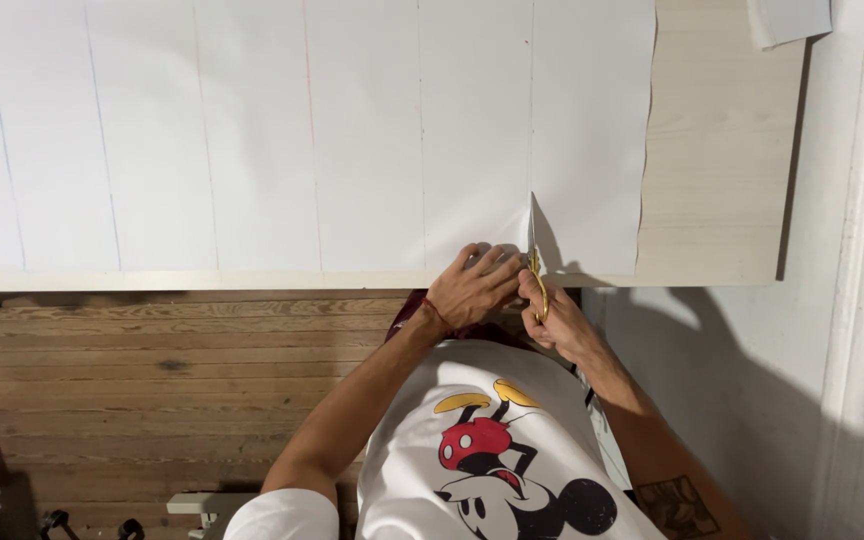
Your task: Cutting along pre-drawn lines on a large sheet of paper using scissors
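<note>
White paper (352,150) cuts cleaner if the left hand (470,287), fingers spread, pins it to the tabletop (722,150) while the right hand (552,318), closed around the yellow scissors (537,272), follows the pencil line (530,120).

The person wears a white short-sleeved T-shirt (492,450) with a cartoon mouse print in red, black and yellow at lower centre — a thin red wristband (436,318), a dark forearm tattoo (676,505) at lower right.

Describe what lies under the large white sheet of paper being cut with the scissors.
The white sheet lies on a pale wooden tabletop, bare beyond its right edge and along the front. The left hand presses the paper; the right hand works the scissors. The covered surface cannot be seen.
</note>
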